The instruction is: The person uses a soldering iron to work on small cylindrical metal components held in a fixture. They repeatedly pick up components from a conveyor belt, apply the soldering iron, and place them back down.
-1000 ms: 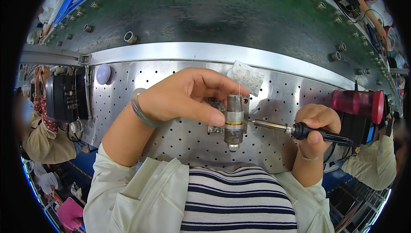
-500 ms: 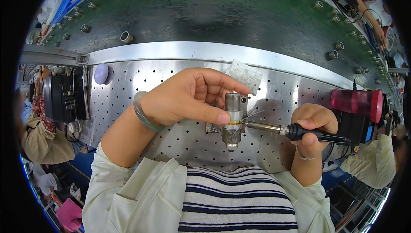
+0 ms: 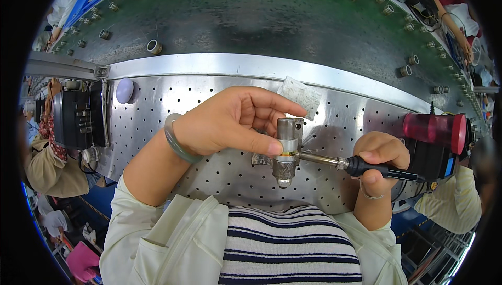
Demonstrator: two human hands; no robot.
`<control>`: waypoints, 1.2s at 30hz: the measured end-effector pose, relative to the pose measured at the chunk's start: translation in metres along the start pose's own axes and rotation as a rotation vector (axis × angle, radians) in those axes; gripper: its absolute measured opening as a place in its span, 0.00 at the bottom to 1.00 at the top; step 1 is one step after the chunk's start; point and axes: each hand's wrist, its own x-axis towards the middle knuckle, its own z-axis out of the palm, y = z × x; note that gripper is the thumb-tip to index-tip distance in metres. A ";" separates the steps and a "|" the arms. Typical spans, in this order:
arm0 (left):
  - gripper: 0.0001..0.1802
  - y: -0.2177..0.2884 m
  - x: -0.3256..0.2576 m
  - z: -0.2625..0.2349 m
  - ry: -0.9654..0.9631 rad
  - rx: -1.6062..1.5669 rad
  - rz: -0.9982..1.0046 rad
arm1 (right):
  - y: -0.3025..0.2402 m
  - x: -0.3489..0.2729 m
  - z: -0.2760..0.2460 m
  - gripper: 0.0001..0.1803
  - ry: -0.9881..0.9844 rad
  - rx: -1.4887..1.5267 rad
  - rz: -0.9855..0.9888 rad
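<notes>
A soldering iron (image 3: 361, 166) with a black grip is held by my right hand (image 3: 380, 155), fingers closed round it. Its metal tip touches, or nearly touches, the right side of a metal ring (image 3: 287, 148) with a yellow-green band. The ring sits around an upright-looking metal spindle (image 3: 286, 128), whose rounded end points toward me. My left hand (image 3: 230, 123) presses its thumb on the ring's left side; its other fingers curl behind the spindle, the index finger reaching past the top. Thin wires stick out near the iron's tip, faintly seen.
A perforated metal plate (image 3: 235, 180) lies under my hands. Beyond its silver rail, a green belt (image 3: 225, 18) carries several metal rings. A purple egg-shaped object (image 3: 124, 91) stands left, a pink-red cylinder (image 3: 434, 130) right. A grey patterned pad (image 3: 301, 96) lies behind the spindle. Other people sit at both sides.
The soldering iron's handle has dropped slightly, with its tip still at the ring. The thin wires show less plainly. My left hand keeps its hold on the ring.
</notes>
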 end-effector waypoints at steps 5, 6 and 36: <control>0.35 0.001 0.001 0.001 0.000 -0.011 0.006 | -0.001 0.000 -0.001 0.13 0.002 -0.042 -0.004; 0.35 0.001 0.001 0.001 0.000 -0.013 0.009 | -0.001 -0.001 0.000 0.13 0.010 -0.028 0.001; 0.36 0.001 0.000 0.001 0.007 -0.027 -0.001 | -0.006 0.005 -0.001 0.14 -0.067 -0.165 -0.046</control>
